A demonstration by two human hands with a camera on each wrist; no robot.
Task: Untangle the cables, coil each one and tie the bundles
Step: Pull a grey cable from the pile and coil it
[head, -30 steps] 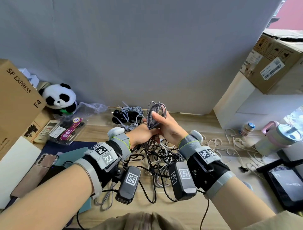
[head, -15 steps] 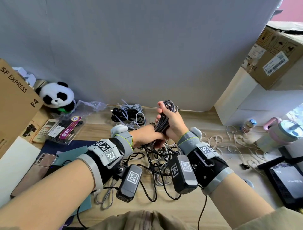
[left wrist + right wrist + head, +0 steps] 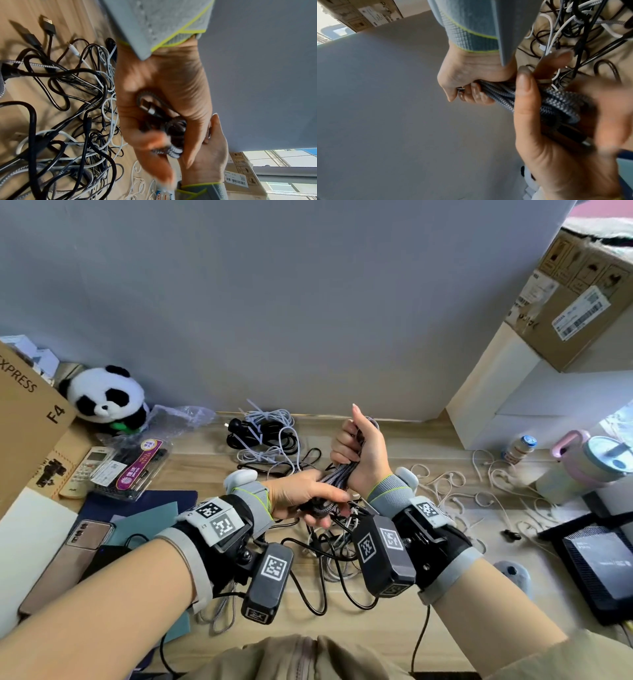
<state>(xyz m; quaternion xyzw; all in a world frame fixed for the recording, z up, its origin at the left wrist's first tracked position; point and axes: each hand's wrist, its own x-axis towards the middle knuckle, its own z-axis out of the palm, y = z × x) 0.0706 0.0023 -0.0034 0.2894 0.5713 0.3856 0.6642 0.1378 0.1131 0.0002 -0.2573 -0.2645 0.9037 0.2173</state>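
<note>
Since a second ago the right hand has turned upright with its grip around the top of the braided cable coil, and the left hand has slid down to grip the coil's lower end, above the cable tangle on the worktop. So the coil looks squeezed flat, probably ready for tying, though blur hides its loose end. The clear plastic bag holds dark items I cannot identify.
</note>
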